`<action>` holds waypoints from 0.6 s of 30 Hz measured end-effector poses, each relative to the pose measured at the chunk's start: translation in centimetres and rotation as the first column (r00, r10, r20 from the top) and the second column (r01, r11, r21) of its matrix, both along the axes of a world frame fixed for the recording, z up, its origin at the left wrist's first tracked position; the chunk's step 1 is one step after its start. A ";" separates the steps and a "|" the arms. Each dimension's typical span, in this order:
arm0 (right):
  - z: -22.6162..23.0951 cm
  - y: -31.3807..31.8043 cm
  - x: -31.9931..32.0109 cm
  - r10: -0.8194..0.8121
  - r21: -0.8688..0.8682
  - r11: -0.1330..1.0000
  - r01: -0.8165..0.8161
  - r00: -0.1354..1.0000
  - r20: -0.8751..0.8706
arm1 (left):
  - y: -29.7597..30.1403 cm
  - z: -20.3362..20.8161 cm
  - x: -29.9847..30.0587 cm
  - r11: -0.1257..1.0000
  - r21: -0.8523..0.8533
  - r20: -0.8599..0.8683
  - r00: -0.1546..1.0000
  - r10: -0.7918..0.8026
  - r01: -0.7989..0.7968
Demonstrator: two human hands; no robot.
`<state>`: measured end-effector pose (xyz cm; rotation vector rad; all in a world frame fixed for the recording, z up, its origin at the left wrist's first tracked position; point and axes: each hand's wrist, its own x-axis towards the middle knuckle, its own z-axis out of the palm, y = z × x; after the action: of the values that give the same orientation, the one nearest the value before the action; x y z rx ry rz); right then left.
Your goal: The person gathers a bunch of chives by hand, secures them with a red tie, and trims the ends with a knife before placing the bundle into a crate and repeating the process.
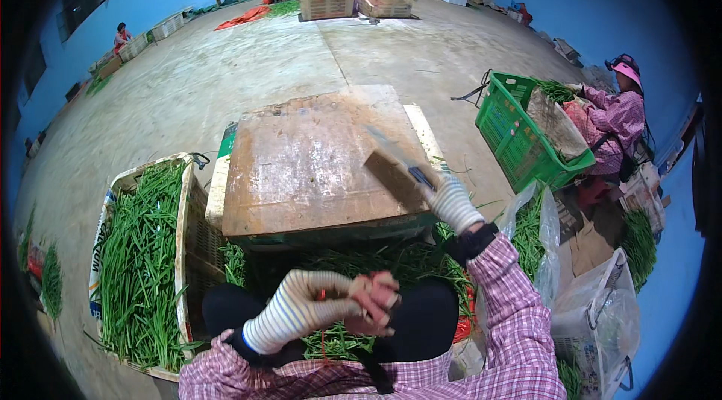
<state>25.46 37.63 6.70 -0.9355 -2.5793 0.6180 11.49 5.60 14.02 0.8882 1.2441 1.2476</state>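
My right hand, in a striped knit glove, is closed around a dark blue handle at the right edge of the board. From it a knife with a greyish, blurred blade points up and left. A flat brown rectangular shape lies alongside; I cannot tell whether it is part of the knife. Over my lap, my left hand, gloved the same way with reddish finger coverings, has its fingers drawn together. What they pinch, if anything, is hidden. Ahead stands the worn brown board, bare of greens.
Cut green stalks fill a pale crate on the left. More stalks sit in clear plastic at right, beside a white crate. A person works at a green crate. Others sit behind crates far off.
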 end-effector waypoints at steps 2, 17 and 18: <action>-1.0 1.5 -0.6 -0.187 0.237 0.958 0.159 0.977 0.104 | 2.1 3.0 0.4 0.993 0.082 0.027 0.997 0.077 -0.079; 2.6 -0.6 1.2 -0.106 -0.537 0.661 -0.525 0.642 -0.759 | 17.4 -1.4 -2.7 0.966 0.249 -0.128 0.987 0.097 -0.063; 4.0 -1.5 1.3 -0.178 -0.573 0.625 -0.530 0.618 -0.766 | 16.8 -2.4 -3.2 0.964 0.244 -0.137 0.980 0.144 -0.108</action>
<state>26.76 36.11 10.73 -0.3573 -1.5433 1.8329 8.25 22.42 11.59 1.1085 1.3082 1.4737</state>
